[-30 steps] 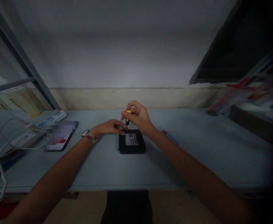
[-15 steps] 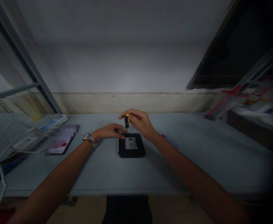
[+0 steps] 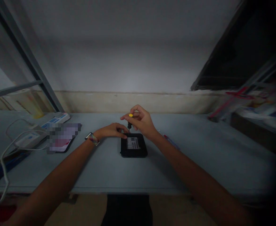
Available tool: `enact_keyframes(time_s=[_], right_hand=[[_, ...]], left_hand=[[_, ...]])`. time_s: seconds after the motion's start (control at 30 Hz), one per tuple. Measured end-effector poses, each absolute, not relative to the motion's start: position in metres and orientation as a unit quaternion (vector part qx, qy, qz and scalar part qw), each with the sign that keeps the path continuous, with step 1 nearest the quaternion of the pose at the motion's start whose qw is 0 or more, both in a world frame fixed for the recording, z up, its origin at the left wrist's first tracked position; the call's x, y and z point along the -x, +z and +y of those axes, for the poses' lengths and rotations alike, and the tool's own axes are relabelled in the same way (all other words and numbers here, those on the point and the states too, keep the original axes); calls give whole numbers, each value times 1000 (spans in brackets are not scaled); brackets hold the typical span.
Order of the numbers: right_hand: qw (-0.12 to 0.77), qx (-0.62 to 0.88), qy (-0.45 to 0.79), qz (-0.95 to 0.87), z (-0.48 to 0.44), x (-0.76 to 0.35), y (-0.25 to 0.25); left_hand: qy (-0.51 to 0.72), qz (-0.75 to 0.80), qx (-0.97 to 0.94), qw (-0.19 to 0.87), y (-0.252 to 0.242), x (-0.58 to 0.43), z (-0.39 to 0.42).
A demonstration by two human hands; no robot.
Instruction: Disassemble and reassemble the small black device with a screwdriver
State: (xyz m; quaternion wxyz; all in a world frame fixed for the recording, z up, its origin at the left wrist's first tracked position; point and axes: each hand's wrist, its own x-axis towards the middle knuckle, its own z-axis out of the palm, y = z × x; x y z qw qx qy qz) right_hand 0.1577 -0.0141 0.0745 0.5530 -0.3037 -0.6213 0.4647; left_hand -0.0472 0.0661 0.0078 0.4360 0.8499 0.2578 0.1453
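Note:
A flat, square black box with a white printed label lies on the table in front of me. My left hand grips its far left corner, thumb on top and fingers curled at the back edge. Between the fingers of my right hand is a screwdriver with a black and yellow handle. It stands nearly upright over the box's far edge, shaft down. Where its tip meets the box cannot be made out.
On the left lie a phone, a white power strip and a looping white cable. Behind them stands a yellowish plastic cup. A small clear packet rests beyond my right forearm. A brown box is at far right.
My right hand's fingers have shifted around the screwdriver handle, with the index finger now raised. My left hand stays on the box. The whole view has moved slightly.

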Motion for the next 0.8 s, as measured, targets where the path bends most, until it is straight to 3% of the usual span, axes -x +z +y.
enact_keyframes(time_s=[0.8], right_hand=[[545,294,409,-670,-12,-163,73]], left_hand=[[137,258,-857,424,9,48,67]])
